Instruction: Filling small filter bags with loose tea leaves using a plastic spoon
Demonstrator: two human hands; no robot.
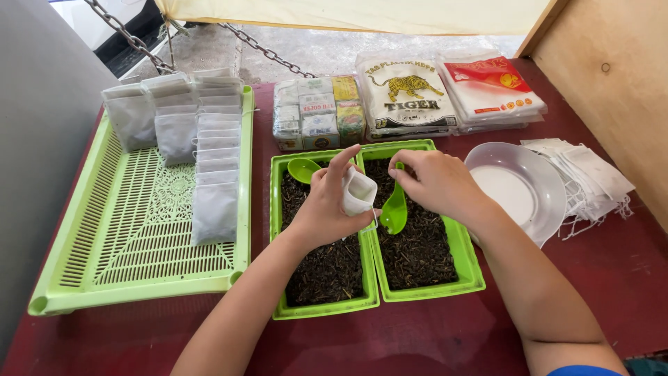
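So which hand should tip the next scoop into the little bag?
Probably the right hand: it already holds the green spoon over the dark leaves in the right green tray, beside the small white bag. The left hand is busy holding that bag open.

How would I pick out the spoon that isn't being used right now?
Find the two small green trays of dark loose leaves in the middle of the red table. In the far corner of the left one lies a green spoon, just beyond the left hand. Unlike its twin in the right hand, no hand touches it.
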